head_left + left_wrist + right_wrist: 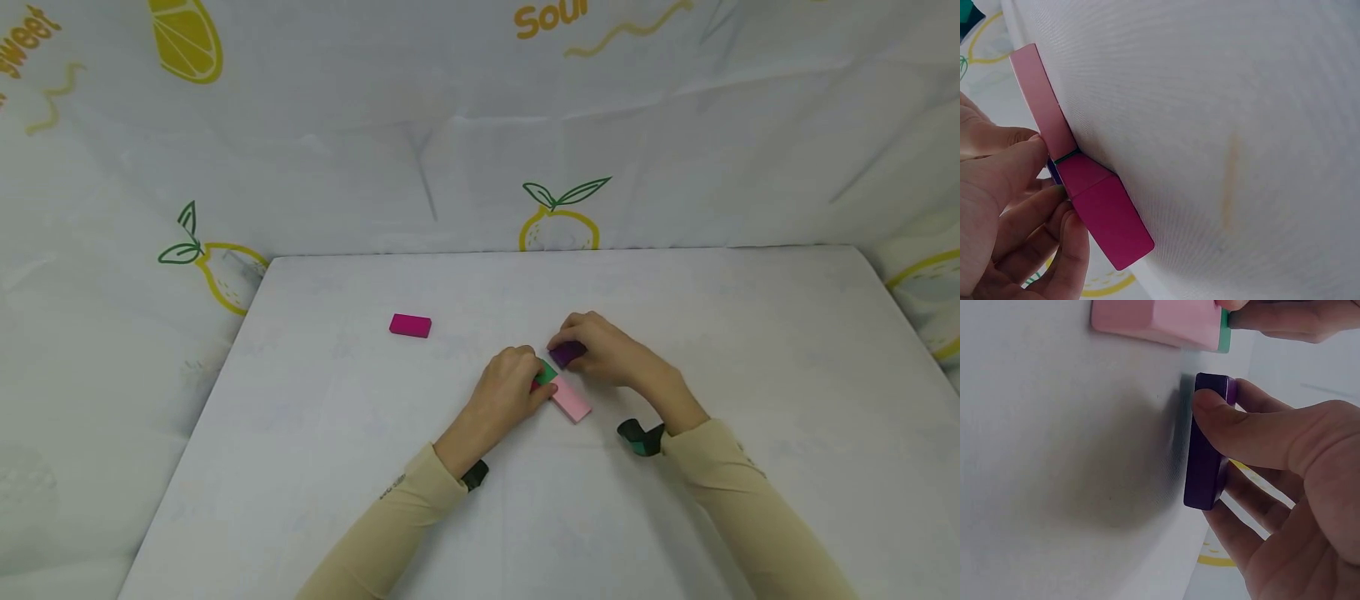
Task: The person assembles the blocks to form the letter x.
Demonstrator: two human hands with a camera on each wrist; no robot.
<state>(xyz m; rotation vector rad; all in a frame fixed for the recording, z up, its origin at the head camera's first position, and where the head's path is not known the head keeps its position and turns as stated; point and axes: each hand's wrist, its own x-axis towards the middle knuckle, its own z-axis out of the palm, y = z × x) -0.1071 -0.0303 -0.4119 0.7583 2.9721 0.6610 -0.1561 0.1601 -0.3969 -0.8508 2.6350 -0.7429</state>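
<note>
On the white table in the head view, a pink block [572, 400], a green block [546, 372] and a magenta block [1113, 219] meet end to side in a small cluster. My left hand [506, 387] grips the green block where the pieces meet, its thumb against the junction of pink and magenta. Fingers hide much of the green piece. Just right of the cluster, my right hand [611, 350] pinches a dark purple block [1205, 450] between thumb and fingers. That block stands on its narrow side, a small gap from the pink and green pieces.
Another magenta block [410, 326] lies apart, farther back and left on the white table [315, 417]. Dark wrist straps [641, 437] show beneath the sleeves. A lemon-printed white cloth [360, 167] rises behind the table's back edge and along its sides.
</note>
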